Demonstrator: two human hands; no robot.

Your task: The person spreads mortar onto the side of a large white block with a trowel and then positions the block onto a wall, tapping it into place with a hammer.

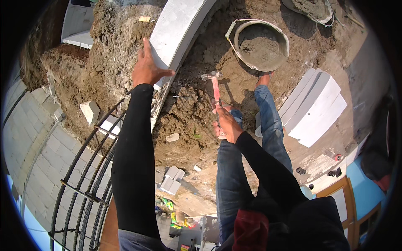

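Observation:
My right hand (229,124) is wrapped round the red handle of a hammer (215,85), whose metal head points up and away from me. Ahead and to the left, my left hand (146,69) has its fingers spread at the near end of a pale grey block wall (178,27). Its thumb and index finger lie along two sides of that end; whether the palm presses on it I cannot tell. Loose, damp soil (182,111) lies between the wall and my legs.
A bucket of wet mortar (261,52) stands near my foot, with a second mortar container (312,9) beyond. White blocks (312,102) are stacked at right. A steel rebar cage (90,188) rises beside my left arm. Several tools and packets (178,219) lie behind.

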